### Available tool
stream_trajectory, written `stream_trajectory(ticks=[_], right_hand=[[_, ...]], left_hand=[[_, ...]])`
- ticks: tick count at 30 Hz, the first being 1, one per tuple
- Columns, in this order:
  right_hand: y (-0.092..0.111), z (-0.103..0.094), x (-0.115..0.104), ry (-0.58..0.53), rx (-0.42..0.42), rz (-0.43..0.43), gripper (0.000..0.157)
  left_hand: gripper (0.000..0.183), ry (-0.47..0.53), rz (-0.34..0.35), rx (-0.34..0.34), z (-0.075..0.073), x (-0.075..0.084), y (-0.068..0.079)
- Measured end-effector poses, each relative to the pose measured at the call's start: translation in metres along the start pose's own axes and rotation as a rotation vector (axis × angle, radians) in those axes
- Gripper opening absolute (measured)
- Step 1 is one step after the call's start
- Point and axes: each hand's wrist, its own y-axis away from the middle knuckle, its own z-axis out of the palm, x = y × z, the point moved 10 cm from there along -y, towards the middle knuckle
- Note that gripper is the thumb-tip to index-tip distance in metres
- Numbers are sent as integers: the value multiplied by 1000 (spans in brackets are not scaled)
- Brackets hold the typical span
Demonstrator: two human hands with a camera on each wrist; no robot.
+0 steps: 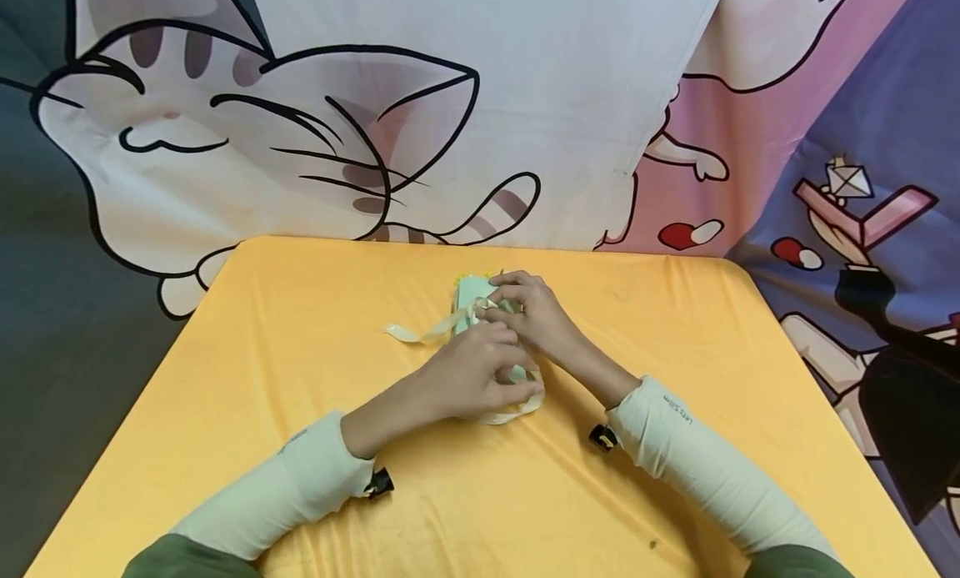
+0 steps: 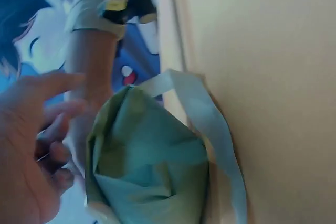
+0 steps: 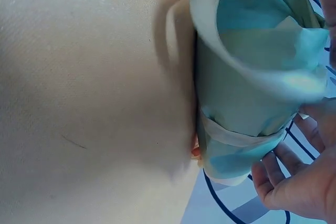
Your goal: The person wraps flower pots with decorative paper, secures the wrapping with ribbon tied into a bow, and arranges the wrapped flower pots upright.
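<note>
A light green paper-wrapped bundle (image 1: 472, 292) lies on the table, with a pale ribbon (image 1: 420, 336) tied round its middle. My right hand (image 1: 536, 315) is at the bundle's right side; its fingertips touch the wrapping and appear to pinch the ribbon near the knot. The left hand (image 1: 480, 369) hovers over the bundle's near end, fingers loosely bent and nothing visible between them. In the left wrist view, the folded paper end of the bundle (image 2: 152, 150) stands beside that hand (image 2: 31, 150). A ribbon tail (image 3: 236, 59) loops across the wrapping, blurred in the right wrist view.
A yellow cloth (image 1: 300, 336) covers the table. Behind it hangs a cartoon-cat backdrop (image 1: 225, 128), with a purple and pink printed part on the right. Small yellow bits (image 1: 461, 281) show at the bundle's far end.
</note>
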Motion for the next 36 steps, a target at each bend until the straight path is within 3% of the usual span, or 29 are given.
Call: stream_trajectory(ticks=[2, 5, 7, 9, 12, 14, 22, 28, 31, 36], right_hand=[[0, 0, 0, -3, -1, -2, 9], [1, 0, 1, -5, -1, 0, 11], [1, -1, 2, -7, 5, 11, 12], [2, -1, 3, -17, 10, 24, 13], [2, 0, 4, -28, 19, 30, 15], [3, 1, 3, -40, 22, 30, 16], [2, 2, 4, -69, -33, 43, 20], [1, 0, 4, -96, -120, 45, 24], [2, -1, 4, -91, -144, 42, 28], [5, -1, 5, -79, -160, 51, 28]], left_hand=[[8, 121, -99, 72, -13, -16, 0], [12, 227, -287, 190, -32, -50, 3], [17, 261, -403, 186, -33, -73, 6], [22, 287, -484, 141, -28, -90, 9], [22, 318, -567, 82, -19, -107, 15], [21, 343, -601, 79, -14, -113, 20], [16, 411, -619, 121, -10, -121, 26], [27, 445, -646, 133, -8, -125, 29], [27, 429, -639, 146, -8, -125, 28], [11, 348, -589, 162, -10, -122, 27]])
